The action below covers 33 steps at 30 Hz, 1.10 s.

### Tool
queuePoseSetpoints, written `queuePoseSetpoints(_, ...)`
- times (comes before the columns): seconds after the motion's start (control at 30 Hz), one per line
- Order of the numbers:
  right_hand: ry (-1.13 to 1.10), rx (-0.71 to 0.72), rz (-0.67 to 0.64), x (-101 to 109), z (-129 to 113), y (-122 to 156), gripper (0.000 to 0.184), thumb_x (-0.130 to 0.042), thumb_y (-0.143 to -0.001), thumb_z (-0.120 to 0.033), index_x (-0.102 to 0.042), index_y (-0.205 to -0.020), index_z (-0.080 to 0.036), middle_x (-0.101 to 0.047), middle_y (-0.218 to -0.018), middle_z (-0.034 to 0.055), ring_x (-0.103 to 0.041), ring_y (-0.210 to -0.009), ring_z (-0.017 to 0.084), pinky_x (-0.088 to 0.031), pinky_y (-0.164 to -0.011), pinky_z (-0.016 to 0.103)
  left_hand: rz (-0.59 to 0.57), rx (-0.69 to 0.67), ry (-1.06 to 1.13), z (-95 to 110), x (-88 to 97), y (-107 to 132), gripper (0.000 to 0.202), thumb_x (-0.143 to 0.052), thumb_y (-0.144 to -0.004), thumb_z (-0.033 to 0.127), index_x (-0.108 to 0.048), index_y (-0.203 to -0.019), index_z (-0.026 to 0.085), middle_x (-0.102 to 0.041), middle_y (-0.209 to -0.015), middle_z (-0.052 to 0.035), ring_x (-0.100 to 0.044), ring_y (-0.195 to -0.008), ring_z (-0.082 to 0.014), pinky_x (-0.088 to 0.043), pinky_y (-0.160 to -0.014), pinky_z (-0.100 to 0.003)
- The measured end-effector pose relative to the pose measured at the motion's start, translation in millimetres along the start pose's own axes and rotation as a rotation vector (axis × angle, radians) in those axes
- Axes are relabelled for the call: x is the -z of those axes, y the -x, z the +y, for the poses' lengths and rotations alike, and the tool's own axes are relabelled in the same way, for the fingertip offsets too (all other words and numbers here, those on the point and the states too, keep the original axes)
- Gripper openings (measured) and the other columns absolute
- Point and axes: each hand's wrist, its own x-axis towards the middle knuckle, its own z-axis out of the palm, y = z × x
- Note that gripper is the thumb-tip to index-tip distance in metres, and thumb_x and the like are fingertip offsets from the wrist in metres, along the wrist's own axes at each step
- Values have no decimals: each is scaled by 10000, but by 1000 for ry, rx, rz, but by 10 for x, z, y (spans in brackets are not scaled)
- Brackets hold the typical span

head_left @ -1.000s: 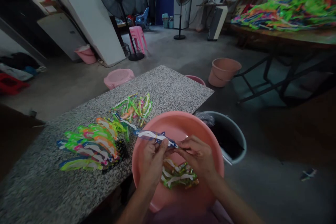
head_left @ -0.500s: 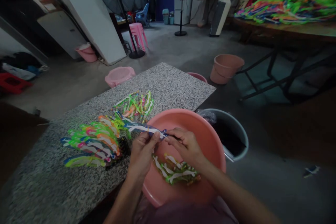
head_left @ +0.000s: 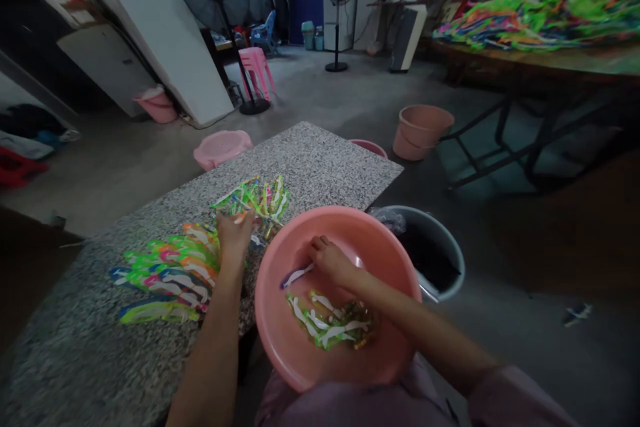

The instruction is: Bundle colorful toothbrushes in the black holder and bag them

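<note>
- Left hand (head_left: 234, 230): stretched out over the granite table (head_left: 320, 160), fingers curled at the near edge of the far heap of strips (head_left: 257, 197). It cannot be told whether they are closed on a strip or only resting there.
- Right hand (head_left: 327, 259): well apart from the left, lowered into the pink basin (head_left: 350, 213). Its fingertips are on one end of the blue-and-white strip (head_left: 296, 275). It cannot be told whether this is a pinch or a mere touch.
- Blue-and-white strip: lies against the left inner wall of the basin, apart from the loose strips (head_left: 330, 325) gathered on the basin floor nearer the person.
- Risk 1, tipping: the basin appears to rest on the lap and against the table edge, with neither hand on its rim. Downward pressure from the right hand, or a knee movement, could tilt it and spill the loose strips.
- Risk 2, loss into the bucket: the grey bucket (head_left: 450, 247) stands open just to the right of the basin. A strip flicked over the rim would probably land in its dark interior.
- Risk 3, scattered heaps: the left forearm passes close beside the near heap of strips (head_left: 170, 273). A careless sweep of the arm could drag strips out of order or mix the two heaps.
- Risk 4, tangling: the strips look thin and springy. Lifting one from a heap could pull its neighbours along.
</note>
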Motion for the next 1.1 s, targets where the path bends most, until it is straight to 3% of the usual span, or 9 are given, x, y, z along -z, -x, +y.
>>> queuePoseSetpoints(0.1,-200,-247,176,154,128,205,39,-626,-779,-127,-608,-778,-161,-659,-762,36,-599,-709,159,-460,-644,256,-103,-104,33,127,118,566,530,-708,-704,430,-572,-1130,145,-661,-1007,-106,-655,-811,-205,-532,-691,-306)
queuePoseSetpoints(0.2,-559,-258,316,351,28,429,180,-701,-751,-286,-565,-786,-174,-608,-699,-16,-568,-616,123,-428,-547,219,-619,68,212,238,125,1182,373,-704,-712,480,-691,-901,159,-704,-814,-70,-653,-742,-196,-523,-669,-273)
queuePoseSetpoints(0.27,-687,-170,267,457,-129,565,206,-720,-746,-314,-575,-805,-179,-615,-715,-22,-580,-636,119,-445,-567,218,-797,221,306,236,67,1449,346,-709,-711,493,-707,-805,159,-710,-765,-71,-651,-706,-190,-519,-632,-256)
queuePoseSetpoints(0.4,-373,-106,96,494,-266,815,111,-679,-798,-211,-640,-898,-180,-671,-861,25,-617,-751,134,-469,-660,234,-683,365,383,131,31,1529,421,-707,-703,543,-696,-839,145,-703,-753,-49,-653,-671,-171,-531,-596,-249)
queuePoseSetpoints(0.57,333,23,-292,137,-87,1056,169,-553,-826,-63,-691,-867,-151,-681,-959,123,-629,-897,212,-482,-671,262,-683,448,404,132,118,1446,529,-753,-651,542,-664,-961,124,-702,-792,-54,-679,-684,-172,-556,-598,-264)
queuePoseSetpoints(0.73,486,88,-303,-17,1,1167,212,-507,-844,-46,-663,-938,-154,-677,-999,131,-643,-914,239,-514,-691,297,-698,581,595,131,95,1567,549,-851,-564,391,-632,-1002,144,-688,-835,-15,-691,-753,-151,-572,-718,-278)
queuePoseSetpoints(0.83,282,-80,-216,162,13,1133,233,-507,-842,-43,-615,-1025,-139,-686,-953,122,-668,-829,209,-509,-659,271,-649,639,659,106,95,1591,524,-858,-561,373,-628,-972,142,-671,-790,7,-678,-732,-132,-576,-736,-286)
queuePoseSetpoints(0.93,-263,-254,140,375,-88,1014,298,-541,-853,-130,-527,-1148,-170,-671,-866,44,-655,-681,143,-508,-617,243,-614,678,698,141,80,1604,481,-857,-566,376,-622,-916,145,-676,-783,3,-674,-716,-128,-576,-729,-287)
queuePoseSetpoints(1.1,-903,-199,499,431,-411,852,171,-700,-790,-321,-609,-829,-182,-647,-775,22,-644,-691,143,-525,-632,254,-571,636,763,321,19,1656,432,-834,-600,385,-585,-874,163,-689,-789,-2,-688,-720,-148,-564,-702,-270)
